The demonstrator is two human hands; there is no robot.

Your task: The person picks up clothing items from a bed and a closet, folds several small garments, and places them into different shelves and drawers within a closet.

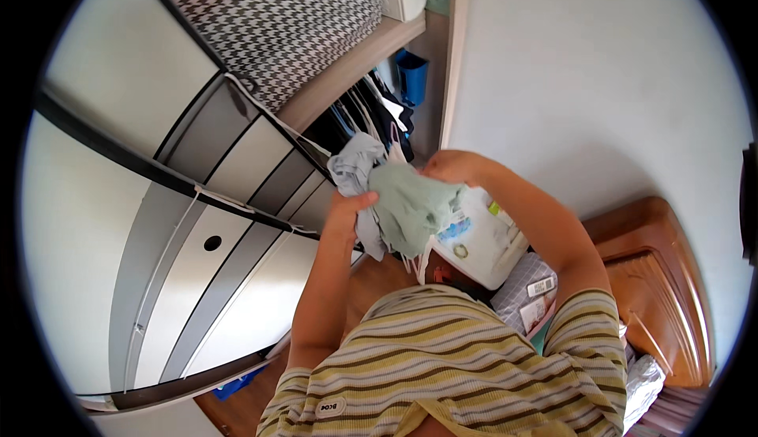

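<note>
My left hand point(346, 210) is closed around a bunched light grey cloth point(359, 157), its thumb lying over the fabric. Beside this hangs a pale green garment point(414, 210), spread between my two hands in front of the wardrobe. At the garment's upper right edge is my right hand point(452, 167), bent and closed, with its fingertips mostly hidden; it seems to pinch the green fabric. Just behind the cloths, a pinkish hanger point(394, 133) shows. Dark and white clothes point(367, 109) hang in the wardrobe beyond.
White and grey sliding doors point(229, 232) stand on the left. Above the clothes, a wooden shelf point(355, 66) carries a houndstooth bag point(276, 18). A blue bin point(411, 78) hangs inside. A white plastic box point(482, 255) sits below my right arm, near a brown wooden headboard point(659, 287).
</note>
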